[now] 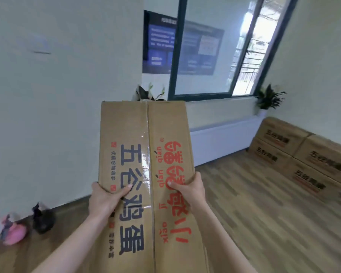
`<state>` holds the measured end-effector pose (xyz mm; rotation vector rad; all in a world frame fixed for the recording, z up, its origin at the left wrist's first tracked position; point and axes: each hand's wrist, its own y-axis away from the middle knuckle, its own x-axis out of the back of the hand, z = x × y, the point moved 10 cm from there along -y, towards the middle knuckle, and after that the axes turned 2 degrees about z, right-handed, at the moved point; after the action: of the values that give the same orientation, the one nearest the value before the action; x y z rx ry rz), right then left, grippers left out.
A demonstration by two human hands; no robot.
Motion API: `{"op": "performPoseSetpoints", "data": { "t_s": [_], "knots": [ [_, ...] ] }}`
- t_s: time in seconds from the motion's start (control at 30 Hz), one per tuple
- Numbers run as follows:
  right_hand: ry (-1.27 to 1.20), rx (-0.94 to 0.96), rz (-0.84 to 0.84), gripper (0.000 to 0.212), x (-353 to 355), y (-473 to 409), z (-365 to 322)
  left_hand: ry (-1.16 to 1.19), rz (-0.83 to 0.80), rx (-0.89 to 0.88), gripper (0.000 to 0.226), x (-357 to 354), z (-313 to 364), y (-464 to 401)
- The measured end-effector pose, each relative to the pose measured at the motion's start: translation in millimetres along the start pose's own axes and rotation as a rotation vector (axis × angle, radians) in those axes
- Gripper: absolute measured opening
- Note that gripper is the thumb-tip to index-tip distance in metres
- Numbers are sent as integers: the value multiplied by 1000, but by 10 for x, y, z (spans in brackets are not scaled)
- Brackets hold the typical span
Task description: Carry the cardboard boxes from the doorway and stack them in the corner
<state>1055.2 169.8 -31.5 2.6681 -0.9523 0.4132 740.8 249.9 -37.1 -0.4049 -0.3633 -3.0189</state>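
left hand [104, 198] and right hand [187, 189] each clamp a side of the cardboard box [146, 154], thumbs pressed on top.

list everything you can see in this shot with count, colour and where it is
carried box: 1, brown, taped, centre, held up
stacked boxes: at least 4, brown, right corner on floor
potted plants: 2, green, by the window
window: 1, dark frame, far wall
poster: 1, dark blue, far wall
spray bottles: 2, one black, one pink, floor lower left
left hand: 1, gripping box's left edge
right hand: 1, gripping box's right edge
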Motion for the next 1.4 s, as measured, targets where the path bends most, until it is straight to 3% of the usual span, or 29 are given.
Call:
{"op": "performPoseSetpoints", "data": {
  "t_s": [0.1,0.23,0.47,0.8,1.0,1.27,1.4],
  "knots": [
    [-15,-98,175,89,1390,-327,745,-69,-162,-23,89,-1554,105,294],
    [-37,-234,345,95,3180,-787,1649,-150,-360,-5,98,-3628,279,818],
    [5,-382,600,112,5881,-1144,2488,-235,-636,-23,89,-6457,820,2060],
    [-85,-408,832,121,8397,-2090,3293,-287,-843,-169,93,-9619,1588,2988],
    [-148,-434,910,109,9873,-3154,3626,-295,-923,-227,99,-11732,2194,3283],
    [-191,-426,1004,111,11727,-4367,3903,-303,-996,-321,94,-14045,3073,3792],
    [-217,-389,1006,95,12638,-5214,4226,-298,-995,-352,94,-15301,3352,3903]
  ]
}}
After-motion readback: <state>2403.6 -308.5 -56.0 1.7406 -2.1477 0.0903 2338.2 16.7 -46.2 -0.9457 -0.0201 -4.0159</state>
